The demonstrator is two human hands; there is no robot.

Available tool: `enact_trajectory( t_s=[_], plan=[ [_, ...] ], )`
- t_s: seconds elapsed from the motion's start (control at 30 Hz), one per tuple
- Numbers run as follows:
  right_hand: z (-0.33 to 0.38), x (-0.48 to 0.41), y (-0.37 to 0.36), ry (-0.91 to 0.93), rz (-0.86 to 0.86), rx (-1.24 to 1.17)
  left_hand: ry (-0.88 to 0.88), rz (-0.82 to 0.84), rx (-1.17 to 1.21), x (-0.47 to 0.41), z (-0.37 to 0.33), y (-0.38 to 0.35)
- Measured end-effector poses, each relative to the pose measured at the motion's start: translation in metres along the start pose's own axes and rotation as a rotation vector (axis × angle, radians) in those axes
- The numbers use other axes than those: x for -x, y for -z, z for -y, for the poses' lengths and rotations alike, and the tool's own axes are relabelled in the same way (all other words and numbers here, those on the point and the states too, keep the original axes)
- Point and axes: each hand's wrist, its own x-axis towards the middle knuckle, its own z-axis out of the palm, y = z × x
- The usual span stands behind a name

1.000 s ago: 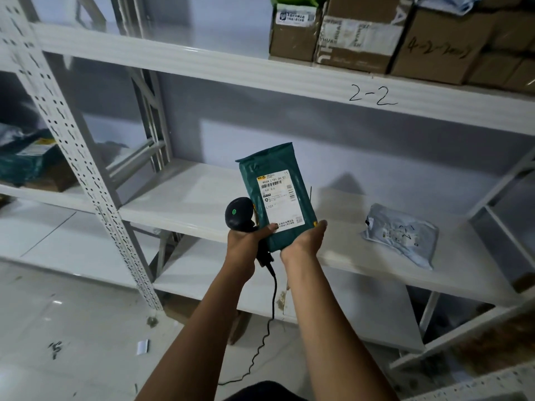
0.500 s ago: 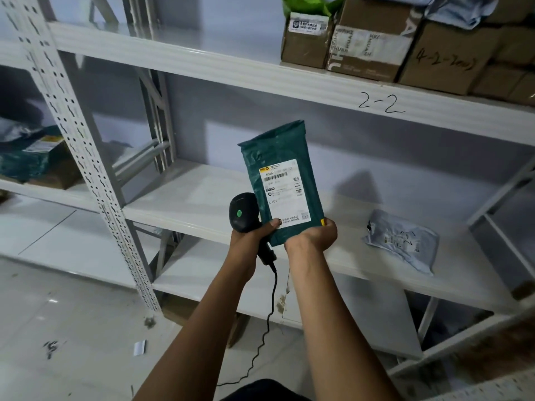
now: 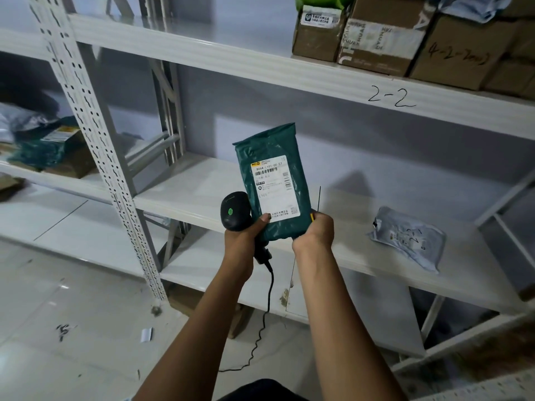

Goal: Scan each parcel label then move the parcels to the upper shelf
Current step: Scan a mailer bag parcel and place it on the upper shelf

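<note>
A green plastic parcel (image 3: 270, 146) with a white label (image 3: 275, 189) is held upright in front of the middle shelf (image 3: 191, 195), its label facing me. My right hand (image 3: 314, 233) grips its lower right corner, with a yellow-tipped thing tucked against the fingers. My left hand (image 3: 246, 240) grips a black handheld scanner (image 3: 234, 211) with a green light, and its thumb presses on the parcel's lower edge. A grey bag parcel (image 3: 408, 237) lies flat on the middle shelf to the right. The upper shelf (image 3: 231, 57), marked 2-2, runs above.
Several cardboard boxes (image 3: 376, 36) fill the right part of the upper shelf. A perforated upright post (image 3: 95, 140) stands at left, with green and brown parcels (image 3: 49, 146) in the bay beyond it. The scanner's cable (image 3: 269, 299) hangs to the tiled floor.
Both hands have lifted the green parcel and the scanner a little higher, towards the upper shelf. The grips are unchanged, and the grey parcel has not moved.
</note>
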Motion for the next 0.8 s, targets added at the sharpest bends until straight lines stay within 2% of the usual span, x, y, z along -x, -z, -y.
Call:
enact_trajectory(
  t_s=[0.1, 0.17, 0.27, 0.33, 0.4, 0.5, 0.6, 0.8],
  plan=[
    [0.006, 0.0, 0.006, -0.002, -0.049, 0.072, -0.038, 0.004, -0.033, 0.007, 0.0, -0.001],
    [0.009, -0.002, 0.012, 0.059, -0.023, 0.119, -0.043, 0.02, -0.041, 0.011, -0.002, -0.001],
    [0.007, -0.003, 0.018, 0.272, 0.153, 0.32, -0.046, 0.005, -0.052, 0.013, -0.006, -0.001],
    [0.009, 0.001, 0.023, 0.348, 0.288, 0.44, -0.072, -0.023, -0.078, 0.016, -0.008, -0.005],
    [0.013, 0.0, 0.03, 0.342, 0.392, 0.515, -0.104, -0.047, -0.11, 0.019, -0.011, -0.01],
    [0.02, -0.004, 0.046, 0.214, 0.505, 0.586, -0.133, -0.065, -0.166, 0.023, -0.013, -0.014],
    [0.022, -0.004, 0.057, 0.156, 0.489, 0.565, -0.105, -0.067, -0.161, 0.028, -0.007, -0.014],
    [0.011, -0.002, 0.078, 0.192, 0.311, 0.437, -0.017, -0.101, -0.294, 0.035, -0.004, -0.032]
  ],
)
